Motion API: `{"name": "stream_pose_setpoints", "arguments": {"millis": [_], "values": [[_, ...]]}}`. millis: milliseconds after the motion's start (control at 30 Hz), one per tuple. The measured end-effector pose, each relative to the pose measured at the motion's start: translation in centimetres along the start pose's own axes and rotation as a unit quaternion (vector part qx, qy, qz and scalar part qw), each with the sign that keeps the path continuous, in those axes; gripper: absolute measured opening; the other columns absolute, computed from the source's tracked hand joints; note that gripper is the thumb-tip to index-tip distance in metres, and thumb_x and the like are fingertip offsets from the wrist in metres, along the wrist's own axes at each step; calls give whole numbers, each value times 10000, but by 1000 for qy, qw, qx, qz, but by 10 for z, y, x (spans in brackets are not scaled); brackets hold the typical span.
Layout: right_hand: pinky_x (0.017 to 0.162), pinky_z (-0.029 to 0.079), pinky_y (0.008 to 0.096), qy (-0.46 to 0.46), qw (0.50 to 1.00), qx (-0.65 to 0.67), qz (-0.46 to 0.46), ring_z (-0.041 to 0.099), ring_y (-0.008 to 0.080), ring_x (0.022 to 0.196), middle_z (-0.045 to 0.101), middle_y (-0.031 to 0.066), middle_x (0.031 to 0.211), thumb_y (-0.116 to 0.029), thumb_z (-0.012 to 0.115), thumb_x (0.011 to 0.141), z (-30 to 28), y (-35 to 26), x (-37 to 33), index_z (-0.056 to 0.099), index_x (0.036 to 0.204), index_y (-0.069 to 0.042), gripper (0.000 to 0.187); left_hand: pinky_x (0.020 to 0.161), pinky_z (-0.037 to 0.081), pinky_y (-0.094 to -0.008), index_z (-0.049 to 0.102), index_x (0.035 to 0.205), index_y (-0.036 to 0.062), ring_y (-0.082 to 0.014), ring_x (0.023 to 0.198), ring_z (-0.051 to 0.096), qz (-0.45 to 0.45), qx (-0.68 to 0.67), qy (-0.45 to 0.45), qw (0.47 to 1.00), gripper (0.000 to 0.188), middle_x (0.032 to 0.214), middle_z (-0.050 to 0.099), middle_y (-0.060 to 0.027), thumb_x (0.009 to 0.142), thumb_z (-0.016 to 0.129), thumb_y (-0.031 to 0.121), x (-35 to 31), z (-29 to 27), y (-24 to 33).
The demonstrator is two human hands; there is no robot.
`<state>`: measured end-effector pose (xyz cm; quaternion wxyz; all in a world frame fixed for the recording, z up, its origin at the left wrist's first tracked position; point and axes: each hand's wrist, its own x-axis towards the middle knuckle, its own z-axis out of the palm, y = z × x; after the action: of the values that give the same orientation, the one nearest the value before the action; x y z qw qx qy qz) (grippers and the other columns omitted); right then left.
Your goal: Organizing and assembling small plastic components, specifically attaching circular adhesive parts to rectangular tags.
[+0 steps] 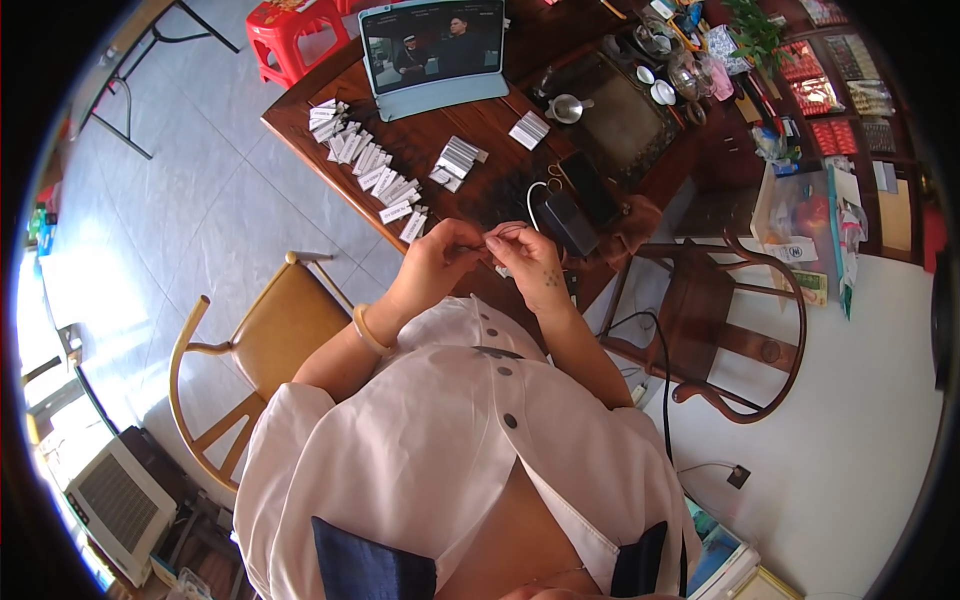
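Observation:
My left hand (440,262) and my right hand (530,265) meet at the near edge of the dark wooden table (400,135), fingertips almost touching. Both pinch a thin, dark, reddish cord (508,228); its full length and ends are too small to make out. Just beyond my fingers lies a loose spread of fine black strands (490,205). Left of them runs a long row of small white-labelled pieces (370,165). Two bundles of grey-white strips lie farther off, one bundle (458,160) near the middle and the other bundle (529,130) to its right.
A tablet (435,55) playing a video stands at the back. A black block (568,222) with a white cable and a phone (592,185) lie right, before a tea tray (620,125). Chairs stand left (290,320) and right (690,300); a red stool (295,40) stands behind.

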<state>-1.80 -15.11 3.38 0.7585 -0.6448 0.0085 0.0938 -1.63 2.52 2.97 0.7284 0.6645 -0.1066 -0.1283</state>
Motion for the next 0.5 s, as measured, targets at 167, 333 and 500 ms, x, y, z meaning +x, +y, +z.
{"name": "stream_pose_setpoints", "arguments": {"millis": [167, 333, 500], "values": [[621, 451, 188, 26, 1000, -17, -1, 550, 51, 701, 645, 28, 915, -67, 634, 896, 1, -8, 1, 669, 959, 7, 103, 602, 519, -219, 541, 1036, 6, -98, 765, 621, -86, -57, -6, 995, 212, 935, 642, -52, 857, 656, 17, 2, -3, -10], [620, 452, 186, 34, 999, -18, 34, 547, 49, 687, 646, 14, 871, -62, 637, 891, -2, -5, 1, 671, 973, -7, 104, 474, 505, -206, 532, 1047, 22, -102, 708, 647, -129, -130, -3, 983, 203, 935, 653, -62, 876, 640, 43, 2, -8, -13], [621, 456, 186, 6, 998, 55, 36, 550, 56, 686, 632, 18, 852, -32, 632, 881, -7, -2, 2, 642, 991, -6, 113, 580, 550, -221, 504, 1054, 25, -144, 818, 667, -109, -164, -20, 980, 202, 951, 647, -79, 884, 611, 4, 3, -5, -4]]}}
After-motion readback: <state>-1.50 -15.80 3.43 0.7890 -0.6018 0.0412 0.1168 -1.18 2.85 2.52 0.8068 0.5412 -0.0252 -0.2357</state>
